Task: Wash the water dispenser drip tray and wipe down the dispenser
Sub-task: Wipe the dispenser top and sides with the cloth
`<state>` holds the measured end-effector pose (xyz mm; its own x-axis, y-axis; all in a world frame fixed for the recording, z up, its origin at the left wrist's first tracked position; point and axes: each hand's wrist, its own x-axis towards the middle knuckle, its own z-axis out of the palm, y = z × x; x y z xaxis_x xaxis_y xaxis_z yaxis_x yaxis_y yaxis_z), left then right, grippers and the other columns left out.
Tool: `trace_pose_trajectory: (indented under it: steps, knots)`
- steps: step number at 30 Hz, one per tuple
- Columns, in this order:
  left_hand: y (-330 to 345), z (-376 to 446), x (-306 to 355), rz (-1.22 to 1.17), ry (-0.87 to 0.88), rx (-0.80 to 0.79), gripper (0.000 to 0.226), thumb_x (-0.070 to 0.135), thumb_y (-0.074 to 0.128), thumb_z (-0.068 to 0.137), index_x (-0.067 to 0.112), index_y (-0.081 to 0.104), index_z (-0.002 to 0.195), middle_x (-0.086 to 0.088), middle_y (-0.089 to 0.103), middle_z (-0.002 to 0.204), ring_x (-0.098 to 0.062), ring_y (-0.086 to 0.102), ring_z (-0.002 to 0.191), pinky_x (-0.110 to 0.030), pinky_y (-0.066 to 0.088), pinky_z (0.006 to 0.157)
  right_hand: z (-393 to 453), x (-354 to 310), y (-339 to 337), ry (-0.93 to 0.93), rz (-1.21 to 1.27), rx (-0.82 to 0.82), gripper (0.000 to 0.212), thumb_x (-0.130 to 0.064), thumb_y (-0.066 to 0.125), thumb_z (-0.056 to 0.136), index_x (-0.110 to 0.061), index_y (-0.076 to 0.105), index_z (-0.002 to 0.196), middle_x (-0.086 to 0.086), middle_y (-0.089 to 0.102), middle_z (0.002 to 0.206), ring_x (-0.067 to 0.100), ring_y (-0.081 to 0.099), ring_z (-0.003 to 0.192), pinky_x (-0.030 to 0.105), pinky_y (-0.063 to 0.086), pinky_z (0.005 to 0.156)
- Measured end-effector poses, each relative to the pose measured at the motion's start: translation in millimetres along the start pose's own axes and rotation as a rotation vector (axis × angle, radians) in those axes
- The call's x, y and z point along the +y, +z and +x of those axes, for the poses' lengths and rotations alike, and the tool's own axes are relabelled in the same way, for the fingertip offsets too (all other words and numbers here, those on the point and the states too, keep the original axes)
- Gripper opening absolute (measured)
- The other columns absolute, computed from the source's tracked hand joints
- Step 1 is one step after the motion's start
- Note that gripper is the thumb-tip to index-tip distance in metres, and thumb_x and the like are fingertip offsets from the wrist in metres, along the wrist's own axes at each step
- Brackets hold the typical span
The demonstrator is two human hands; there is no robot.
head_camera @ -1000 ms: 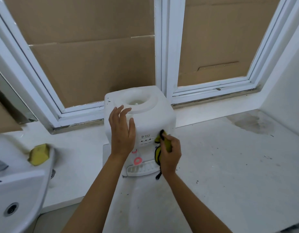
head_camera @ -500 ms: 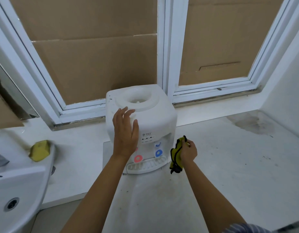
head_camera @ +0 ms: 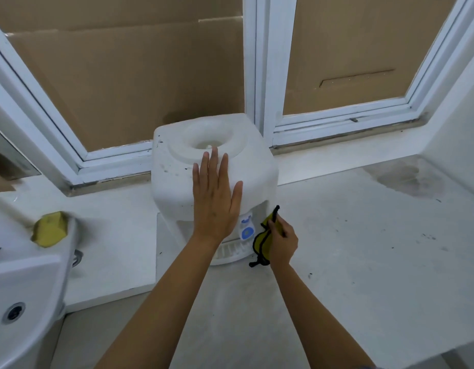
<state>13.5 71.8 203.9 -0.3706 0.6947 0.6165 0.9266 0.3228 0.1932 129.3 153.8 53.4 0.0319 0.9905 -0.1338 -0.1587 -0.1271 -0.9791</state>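
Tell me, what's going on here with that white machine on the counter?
A person is cleaning a small white water dispenser that stands on a counter by the window. The left hand lies flat on its top front, steadying it, while the right hand grips a yellow cloth at the front right, next to the blue tap. The drip tray sits in place at the base. A yellow sponge lies by the sink.

Open counter [head_camera: 363,249] right of dispenser [head_camera: 177,182]
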Motion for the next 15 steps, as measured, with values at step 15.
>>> trace_pose_trajectory:
  steps: [15]
  knots:
    - [-1, -2, 1, -0.002, 0.001, 0.007, 0.058, 0.037, 0.036, 0.100, 0.008, 0.029, 0.149, -0.011, 0.018, 0.160, -0.026, 0.011, 0.149, -0.049, 0.014, 0.120, 0, 62, -18, 0.263, -0.666, -0.336, 0.018, -0.008, 0.060, 0.090, -0.004, 0.067, 0.074, 0.006, 0.059, 0.069, 0.022, 0.056, 0.075, 0.018, 0.033, 0.052]
